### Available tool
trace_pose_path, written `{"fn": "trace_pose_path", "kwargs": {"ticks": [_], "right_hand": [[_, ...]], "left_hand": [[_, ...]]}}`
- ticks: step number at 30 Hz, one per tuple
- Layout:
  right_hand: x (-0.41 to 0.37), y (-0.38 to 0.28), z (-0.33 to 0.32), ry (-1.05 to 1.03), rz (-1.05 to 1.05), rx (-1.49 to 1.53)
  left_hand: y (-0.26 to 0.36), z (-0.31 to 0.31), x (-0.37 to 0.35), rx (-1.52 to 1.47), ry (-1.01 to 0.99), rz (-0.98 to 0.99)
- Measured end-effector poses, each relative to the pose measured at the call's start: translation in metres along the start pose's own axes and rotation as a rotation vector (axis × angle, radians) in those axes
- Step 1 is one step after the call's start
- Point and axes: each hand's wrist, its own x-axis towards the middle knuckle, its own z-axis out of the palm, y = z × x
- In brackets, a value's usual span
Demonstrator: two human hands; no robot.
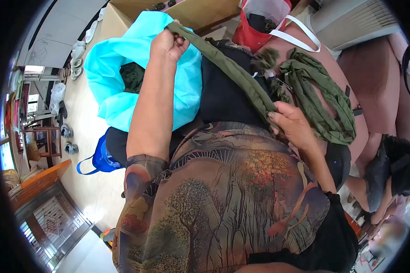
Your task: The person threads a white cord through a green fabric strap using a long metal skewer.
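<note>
A long dark green fabric strip (pixel 228 63) stretches slantwise across my lap. My left hand (pixel 168 44) is closed on its upper end, held above a bright cyan cloth bag (pixel 102 77). Lower down to the right, my right hand (pixel 290 122) pinches the other end between thumb and fingers. Inside the open cyan bag lies some dark green fabric (pixel 133 76). More green fabric strips (pixel 321 93) lie in a loose looped heap beside my right hand. Near that heap is a small fuzzy olive bundle (pixel 265 60), whose kind I cannot make out.
A red bag (pixel 252 34) with white handles holds dark items behind the strip. Behind it is a cardboard box (pixel 191 16). A pink seat (pixel 366 73) stands at the right, and another person's leg (pixel 357 191) shows below it. A blue bag (pixel 104 157) and shoes (pixel 76 68) are left.
</note>
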Motion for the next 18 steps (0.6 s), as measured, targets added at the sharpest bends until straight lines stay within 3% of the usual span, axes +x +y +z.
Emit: {"fn": "trace_pose_path", "kwargs": {"ticks": [3,4,7,10,13,18], "right_hand": [[0.007,0.005,0.002,-0.022,0.072,-0.018],[0.007,0.002,0.002,-0.029,0.073,-0.025],[0.007,0.002,0.006,-0.014,0.037,-0.032],[0.012,0.007,0.014,0.001,-0.082,-0.097],[0.014,0.006,0.023,-0.006,-0.168,-0.155],[0.014,0.000,0.037,0.059,-0.230,-0.187]], "left_hand": [[-0.020,-0.013,-0.009,-0.165,0.018,-0.051],[-0.025,-0.025,-0.013,-0.065,-0.247,0.034],[-0.045,-0.023,-0.055,0.232,0.144,0.114],[-0.050,-0.020,-0.105,0.472,-0.174,-0.016],[-0.061,0.009,-0.144,0.363,-0.306,-0.186],[-0.084,0.009,-0.143,0.343,-0.361,-0.178]]}}
